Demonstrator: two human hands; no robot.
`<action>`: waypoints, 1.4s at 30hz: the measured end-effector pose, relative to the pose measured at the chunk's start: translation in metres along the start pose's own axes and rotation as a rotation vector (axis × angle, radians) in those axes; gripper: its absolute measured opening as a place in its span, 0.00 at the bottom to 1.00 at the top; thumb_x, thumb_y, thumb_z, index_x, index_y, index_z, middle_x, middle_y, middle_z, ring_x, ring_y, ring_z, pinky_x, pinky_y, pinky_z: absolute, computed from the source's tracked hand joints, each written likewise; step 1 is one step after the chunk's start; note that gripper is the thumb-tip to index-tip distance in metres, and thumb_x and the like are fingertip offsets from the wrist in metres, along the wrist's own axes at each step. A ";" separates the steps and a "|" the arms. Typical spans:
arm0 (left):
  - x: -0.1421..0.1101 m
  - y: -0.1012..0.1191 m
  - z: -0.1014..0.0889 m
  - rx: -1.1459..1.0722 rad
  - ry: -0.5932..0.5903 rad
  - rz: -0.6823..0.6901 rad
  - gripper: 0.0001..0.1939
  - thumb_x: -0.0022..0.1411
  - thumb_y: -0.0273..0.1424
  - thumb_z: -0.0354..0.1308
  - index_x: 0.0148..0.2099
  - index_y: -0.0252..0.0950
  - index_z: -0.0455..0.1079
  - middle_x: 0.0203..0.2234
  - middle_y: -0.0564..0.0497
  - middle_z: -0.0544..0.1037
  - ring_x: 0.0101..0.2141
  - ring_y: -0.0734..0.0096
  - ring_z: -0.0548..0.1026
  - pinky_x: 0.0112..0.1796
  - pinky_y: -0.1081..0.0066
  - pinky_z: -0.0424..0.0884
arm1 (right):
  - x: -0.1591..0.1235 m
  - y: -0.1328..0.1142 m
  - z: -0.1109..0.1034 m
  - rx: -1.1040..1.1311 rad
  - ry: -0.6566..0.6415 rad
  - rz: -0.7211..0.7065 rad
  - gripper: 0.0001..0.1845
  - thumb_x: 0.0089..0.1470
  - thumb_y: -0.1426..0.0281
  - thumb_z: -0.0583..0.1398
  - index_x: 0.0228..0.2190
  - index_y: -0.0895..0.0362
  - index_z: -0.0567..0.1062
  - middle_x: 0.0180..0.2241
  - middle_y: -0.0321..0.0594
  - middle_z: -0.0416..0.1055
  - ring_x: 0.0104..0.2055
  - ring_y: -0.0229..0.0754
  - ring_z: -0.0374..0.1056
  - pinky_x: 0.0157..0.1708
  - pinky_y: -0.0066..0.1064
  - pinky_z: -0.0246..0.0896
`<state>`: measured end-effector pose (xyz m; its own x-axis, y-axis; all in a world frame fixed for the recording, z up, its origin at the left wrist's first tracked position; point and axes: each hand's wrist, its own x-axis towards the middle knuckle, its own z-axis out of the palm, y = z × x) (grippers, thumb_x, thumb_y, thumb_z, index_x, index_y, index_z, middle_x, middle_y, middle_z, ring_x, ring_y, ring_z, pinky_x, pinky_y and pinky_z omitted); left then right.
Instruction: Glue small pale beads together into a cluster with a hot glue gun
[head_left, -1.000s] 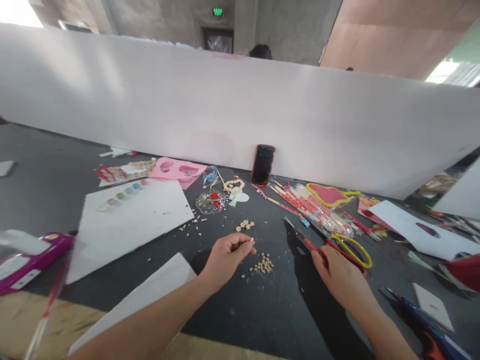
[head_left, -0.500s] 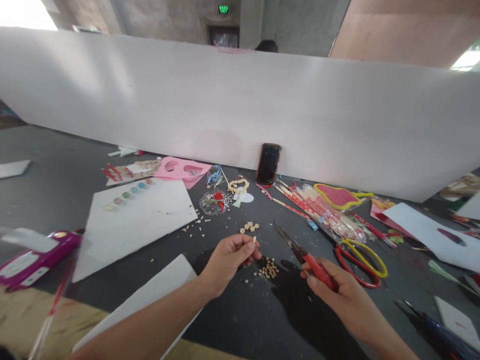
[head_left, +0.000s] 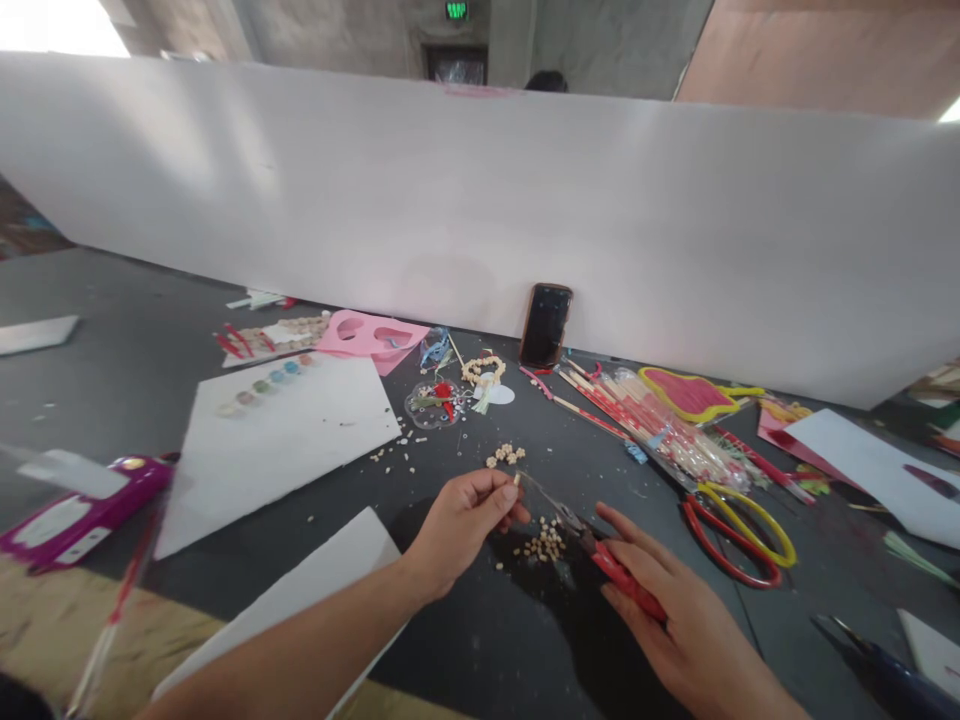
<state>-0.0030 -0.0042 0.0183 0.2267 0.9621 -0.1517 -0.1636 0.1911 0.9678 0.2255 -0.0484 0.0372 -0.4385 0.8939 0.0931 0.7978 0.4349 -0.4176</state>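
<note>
Pinching bead (head_left: 517,481), left hand (head_left: 461,535) faces right hand's (head_left: 667,630) pliers (head_left: 628,582).

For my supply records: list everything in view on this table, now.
white board: one, white, upright along the far edge
phone: one, black, leaning against the board
work table: one, dark grey, under everything
pink cut-out sheet: one, pink, far left
dotted paper sheet: one, white with coloured dots, left
magenta case: one, magenta, left edge
plastic bag of sticks: one, clear and red, far right
scissors: one pair, red and yellow handles, right
loose beads: many, pale, mid-table
red-handled pliers: one, red, in right hand
small pale piece: one, pale, pinched by left hand
left hand: one, centre
right hand: one, lower right
</note>
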 end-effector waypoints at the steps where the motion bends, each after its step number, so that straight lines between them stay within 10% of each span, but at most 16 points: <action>1: 0.000 0.000 0.000 0.003 0.002 0.001 0.13 0.55 0.39 0.55 0.30 0.33 0.68 0.22 0.51 0.75 0.23 0.77 0.67 0.28 0.77 0.62 | 0.000 0.000 0.000 -0.015 -0.005 -0.003 0.13 0.53 0.68 0.53 0.42 0.52 0.70 0.56 0.45 0.58 0.55 0.47 0.58 0.49 0.36 0.61; 16: 0.000 0.000 -0.001 0.007 -0.042 -0.025 0.14 0.55 0.39 0.55 0.28 0.32 0.68 0.21 0.51 0.75 0.22 0.77 0.67 0.27 0.77 0.62 | -0.002 0.004 0.001 -0.154 0.013 -0.052 0.11 0.53 0.68 0.53 0.40 0.51 0.69 0.60 0.43 0.49 0.51 0.48 0.63 0.45 0.37 0.64; 42: 0.002 -0.003 -0.003 0.010 -0.084 -0.040 0.13 0.55 0.38 0.56 0.28 0.32 0.69 0.21 0.51 0.75 0.22 0.78 0.67 0.27 0.78 0.61 | -0.002 -0.009 0.003 -0.048 -0.080 0.063 0.25 0.51 0.69 0.53 0.51 0.57 0.61 0.48 0.48 0.67 0.47 0.46 0.66 0.44 0.39 0.63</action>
<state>-0.0050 -0.0018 0.0145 0.3123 0.9341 -0.1729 -0.1436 0.2263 0.9634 0.2184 -0.0543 0.0381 -0.4173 0.9088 -0.0048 0.8428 0.3850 -0.3762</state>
